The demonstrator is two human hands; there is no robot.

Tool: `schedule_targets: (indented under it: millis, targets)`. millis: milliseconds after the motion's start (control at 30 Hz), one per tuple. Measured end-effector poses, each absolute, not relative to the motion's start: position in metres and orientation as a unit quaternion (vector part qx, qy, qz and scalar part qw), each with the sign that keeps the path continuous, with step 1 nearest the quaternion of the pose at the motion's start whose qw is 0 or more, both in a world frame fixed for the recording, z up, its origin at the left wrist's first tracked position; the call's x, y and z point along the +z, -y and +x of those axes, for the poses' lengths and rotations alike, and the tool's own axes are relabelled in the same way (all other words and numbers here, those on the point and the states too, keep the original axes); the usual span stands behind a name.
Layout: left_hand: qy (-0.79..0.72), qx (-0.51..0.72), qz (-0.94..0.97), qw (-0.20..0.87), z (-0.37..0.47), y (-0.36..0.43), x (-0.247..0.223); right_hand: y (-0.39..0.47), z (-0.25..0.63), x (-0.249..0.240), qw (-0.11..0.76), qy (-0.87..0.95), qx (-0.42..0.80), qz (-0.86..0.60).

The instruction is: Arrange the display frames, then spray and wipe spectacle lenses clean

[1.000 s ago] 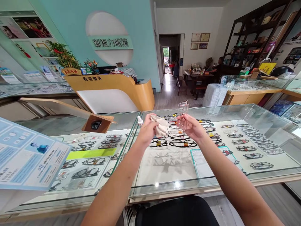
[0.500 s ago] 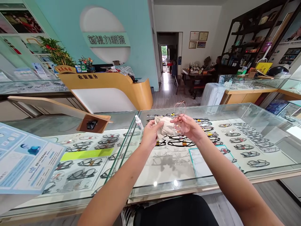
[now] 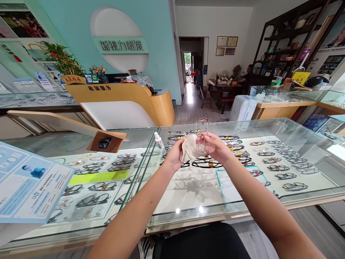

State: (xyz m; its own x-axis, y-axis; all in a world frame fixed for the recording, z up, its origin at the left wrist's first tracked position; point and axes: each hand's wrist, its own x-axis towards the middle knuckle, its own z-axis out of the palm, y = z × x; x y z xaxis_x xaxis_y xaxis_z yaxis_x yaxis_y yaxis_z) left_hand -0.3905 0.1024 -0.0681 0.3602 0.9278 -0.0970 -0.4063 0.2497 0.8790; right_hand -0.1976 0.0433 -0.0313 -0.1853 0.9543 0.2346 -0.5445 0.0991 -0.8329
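Observation:
Above the glass display case [image 3: 194,212], my left hand [image 3: 174,155] is closed on a cream cloth [image 3: 189,146], its thumb behind the cloth's left edge. Pink clear-framed glasses [image 3: 202,124] are gripped by my right hand [image 3: 216,146], with one lens raised and the other lower, beside the cloth. The cloth's right edge meets the glasses and my right fingertips. A small white spray bottle [image 3: 158,140] stands on the glass to the left of my left hand.
Rows of spectacles [image 3: 279,168] lie inside the case. At the left are a blue leaflet [image 3: 29,183] and a tilted wooden board [image 3: 61,122]. Beyond are a yellow counter [image 3: 121,95], a wrapped suitcase [image 3: 243,112] and a seated person [image 3: 248,76] at a table.
My left hand has shifted slightly, and the cloth now hangs more spread out, its fingers now mostly behind it. The glasses have moved a little left and down and turned slightly.

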Motion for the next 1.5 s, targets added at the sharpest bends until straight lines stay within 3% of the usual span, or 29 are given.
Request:
schedule_targets:
  millis: [600, 900, 1067, 1333, 1500]
  targets:
    - [-0.315, 0.475, 0.443, 0.692, -0.398, -0.094, -0.055, -0.060, -0.175, -0.035, 0.666, 0.391, 0.573, -0.275]
    - [-0.305, 0.261, 0.494, 0.771, -0.415, -0.096, -0.045, -0.048, -0.173, -0.029, 0.577, 0.453, 0.625, -0.267]
    - [-0.305, 0.298, 0.534, 0.730, -0.410, -0.091, -0.049, -0.044, -0.178, -0.027, 0.561, 0.456, 0.638, -0.264]
    - [-0.315, 0.365, 0.524, 0.703, -0.408, -0.088, -0.045, -0.053, -0.179, -0.032, 0.611, 0.449, 0.585, -0.288]
    - [-0.323, 0.441, 0.557, 0.625, -0.401, -0.086, -0.046, -0.055, -0.185, -0.035, 0.637, 0.462, 0.526, -0.322]
